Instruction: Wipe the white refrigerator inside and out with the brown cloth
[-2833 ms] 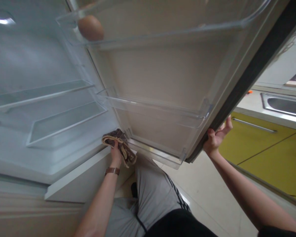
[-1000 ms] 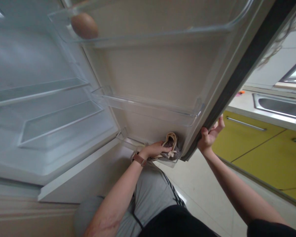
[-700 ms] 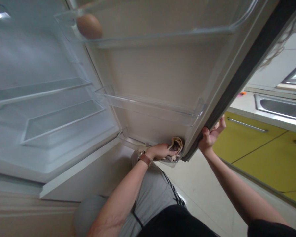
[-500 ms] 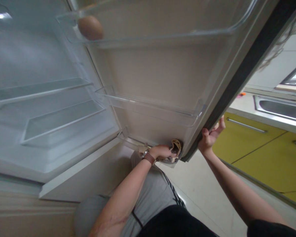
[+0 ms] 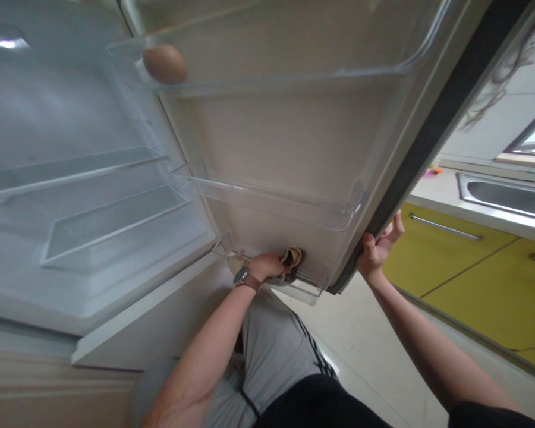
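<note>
My left hand (image 5: 267,266) is closed on a brown and tan cloth (image 5: 292,259) and presses it into the lowest clear bin (image 5: 310,285) of the open fridge door (image 5: 294,137). A watch with a brown strap sits on that wrist. My right hand (image 5: 377,246) grips the dark outer edge of the door near its bottom corner, thumb on the inside, fingers curled round the edge. A single brown egg (image 5: 164,63) lies in the top door shelf.
The fridge interior (image 5: 71,178) at left has bare clear shelves. A middle door shelf (image 5: 271,199) hangs above my left hand. At right stand yellow cabinets (image 5: 472,267) and a steel sink (image 5: 508,193) in a counter. My grey trousered legs and pale floor tiles lie below.
My left hand has slid the cloth back left along the bottom door bin, away from its right corner. Earlier it was at the bin's left end. My right hand keeps hold of the door edge.
</note>
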A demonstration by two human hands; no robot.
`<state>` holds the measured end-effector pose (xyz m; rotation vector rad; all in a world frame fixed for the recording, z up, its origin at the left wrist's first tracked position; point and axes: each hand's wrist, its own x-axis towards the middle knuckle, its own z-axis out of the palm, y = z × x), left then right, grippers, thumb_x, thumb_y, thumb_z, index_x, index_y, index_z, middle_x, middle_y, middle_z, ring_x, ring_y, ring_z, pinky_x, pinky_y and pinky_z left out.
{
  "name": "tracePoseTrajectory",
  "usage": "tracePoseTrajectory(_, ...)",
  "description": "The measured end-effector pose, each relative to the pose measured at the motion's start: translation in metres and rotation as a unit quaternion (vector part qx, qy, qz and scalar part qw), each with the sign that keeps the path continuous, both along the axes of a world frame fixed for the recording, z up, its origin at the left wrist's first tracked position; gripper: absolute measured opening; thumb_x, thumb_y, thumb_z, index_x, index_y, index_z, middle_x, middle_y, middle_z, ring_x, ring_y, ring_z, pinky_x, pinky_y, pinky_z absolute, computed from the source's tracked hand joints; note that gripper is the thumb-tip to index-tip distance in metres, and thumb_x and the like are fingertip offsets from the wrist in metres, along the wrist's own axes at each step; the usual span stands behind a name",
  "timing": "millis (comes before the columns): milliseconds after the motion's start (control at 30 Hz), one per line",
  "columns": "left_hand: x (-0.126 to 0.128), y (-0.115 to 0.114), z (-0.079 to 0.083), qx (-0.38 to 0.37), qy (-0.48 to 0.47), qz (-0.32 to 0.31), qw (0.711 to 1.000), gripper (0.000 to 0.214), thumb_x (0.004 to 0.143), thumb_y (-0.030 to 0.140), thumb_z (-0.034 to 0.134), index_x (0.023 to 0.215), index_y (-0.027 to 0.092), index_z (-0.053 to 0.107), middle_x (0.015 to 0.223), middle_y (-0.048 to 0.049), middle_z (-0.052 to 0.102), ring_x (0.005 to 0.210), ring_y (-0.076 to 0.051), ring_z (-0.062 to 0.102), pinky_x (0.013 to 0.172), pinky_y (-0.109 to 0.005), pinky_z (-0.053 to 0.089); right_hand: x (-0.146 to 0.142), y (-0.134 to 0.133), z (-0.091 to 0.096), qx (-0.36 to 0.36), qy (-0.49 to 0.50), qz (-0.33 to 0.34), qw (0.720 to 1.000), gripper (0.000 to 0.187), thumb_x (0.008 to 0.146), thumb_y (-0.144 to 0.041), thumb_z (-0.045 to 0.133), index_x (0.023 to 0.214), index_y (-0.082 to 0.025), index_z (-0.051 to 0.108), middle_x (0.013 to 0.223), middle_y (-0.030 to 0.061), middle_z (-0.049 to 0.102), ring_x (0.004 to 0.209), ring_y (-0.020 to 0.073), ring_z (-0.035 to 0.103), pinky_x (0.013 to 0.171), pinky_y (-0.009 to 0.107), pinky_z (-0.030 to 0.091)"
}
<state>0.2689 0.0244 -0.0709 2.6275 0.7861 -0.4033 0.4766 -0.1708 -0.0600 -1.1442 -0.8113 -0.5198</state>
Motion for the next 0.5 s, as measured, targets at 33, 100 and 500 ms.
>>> tracePoseTrajectory(33,-0.008,0.013,0.001,0.017,0.000,0.019,1.000,0.057,0.086,0.061,0.058,0.117,0.016,0.077,0.118,-0.0239,0.074,0.112,-0.038,0.071,0.085,-0.037,0.052,0.001,0.000,0.000,0.004,-0.006,0.003,1.000,0.094,0.075,-0.071,0.068,0.153,-0.034,0.029,0.111,0.0039,0.058,0.099,0.0250,0.061,0.094,0.048,0.049)
tracePoseTrajectory(100,-0.022,0.038,0.001,0.048,-0.002,0.052,0.997,0.058,0.090,0.060,0.053,0.117,0.015,0.076,0.119,-0.0252,0.073,0.114,-0.040,0.070,0.087,-0.039,0.052,0.001,0.001,0.000,0.012,-0.019,0.006,1.000,0.092,0.077,-0.068,0.069,0.153,-0.035,0.030,0.110,0.0037,0.058,0.099,0.0250,0.061,0.096,0.049,0.049)
tracePoseTrajectory(500,-0.030,0.031,0.012,0.032,-0.016,0.004,0.999,0.060,0.089,0.070,0.051,0.106,0.020,0.079,0.108,-0.0162,0.077,0.102,-0.034,0.073,0.077,-0.032,0.049,0.003,0.002,0.001,0.015,0.024,0.005,1.000,0.100,0.070,-0.074,0.070,0.153,-0.032,0.033,0.111,0.0042,0.059,0.102,0.0265,0.062,0.097,0.051,0.048)
